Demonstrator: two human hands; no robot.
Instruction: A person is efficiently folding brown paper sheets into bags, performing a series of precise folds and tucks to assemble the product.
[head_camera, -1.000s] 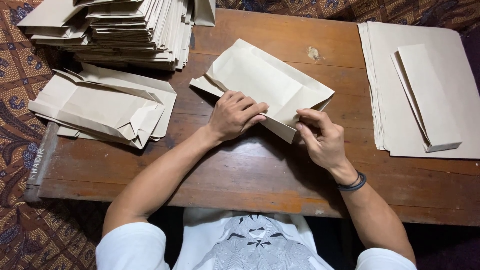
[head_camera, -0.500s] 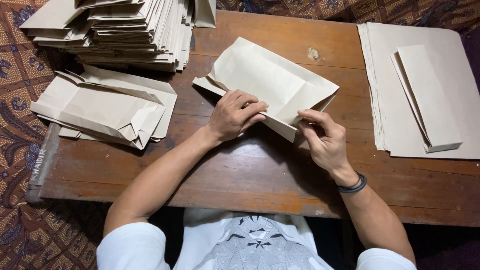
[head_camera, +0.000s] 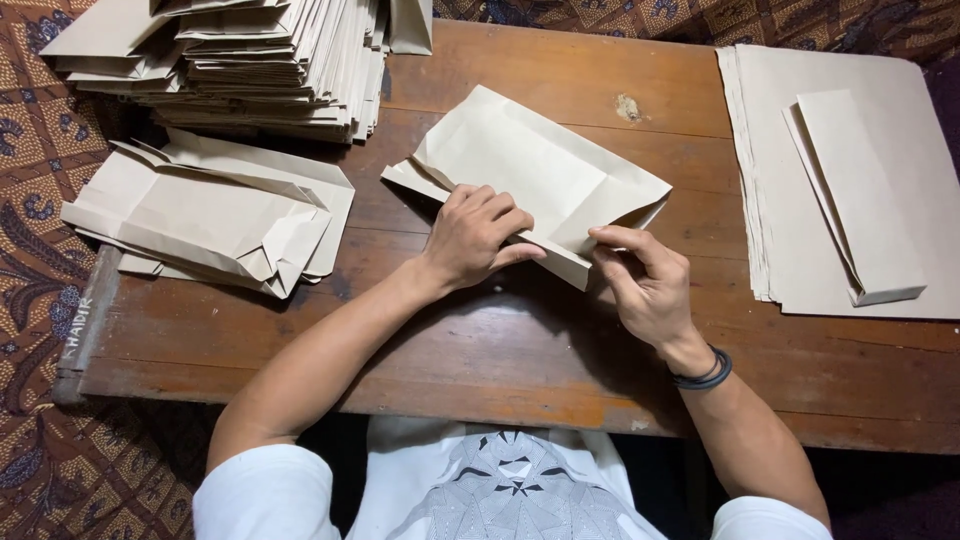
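Note:
A half-folded tan paper bag lies slanted in the middle of the wooden table. My left hand presses down on the bag's near edge with fingers curled over the fold. My right hand pinches the same edge at its lower right corner between thumb and forefinger. A dark band sits on my right wrist.
A small pile of folded bags lies at the left. A tall stack of folded bags stands at the back left. Flat tan sheets with a folded strip on top lie at the right. A patterned cloth covers the floor.
The bag has shifted slightly and both hands have moved a little along its near edge while pressing the fold.

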